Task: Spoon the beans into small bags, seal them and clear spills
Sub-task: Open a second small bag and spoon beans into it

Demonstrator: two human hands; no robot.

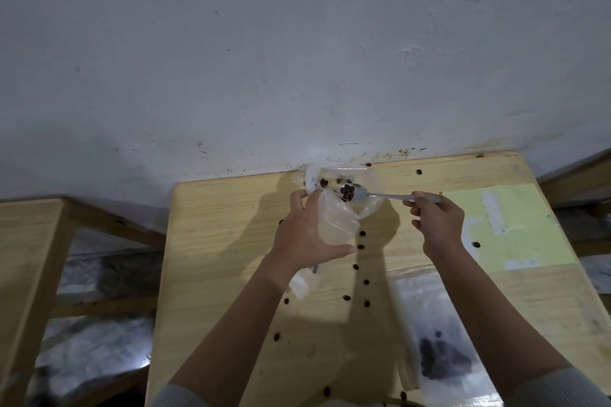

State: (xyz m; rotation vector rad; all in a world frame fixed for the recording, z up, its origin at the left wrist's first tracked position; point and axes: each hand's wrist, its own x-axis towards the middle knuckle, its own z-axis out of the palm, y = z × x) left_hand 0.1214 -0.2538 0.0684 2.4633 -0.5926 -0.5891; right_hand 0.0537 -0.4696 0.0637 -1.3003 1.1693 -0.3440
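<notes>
Fingers of the left hand (305, 235) curl round a small clear bag (334, 218), keeping its mouth open at 12 o'clock; the right hand (436, 221) pinches a spoon (363, 196) of beans (347, 192) over it from 3 o'clock. Spilled beans (360, 246) dot the table (231, 258).

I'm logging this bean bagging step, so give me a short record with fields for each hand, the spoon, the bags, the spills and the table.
left hand: left hand grips the clear small plastic bag, holding it up
right hand: right hand pinches the silver metal spoon by its handle
spoon: bowl loaded with dark brown beans, at the bag's mouth
other bag: flat clear bag with beans lying near right
spills: loose beans scattered on the table
table: light wooden table against a white wall
</notes>
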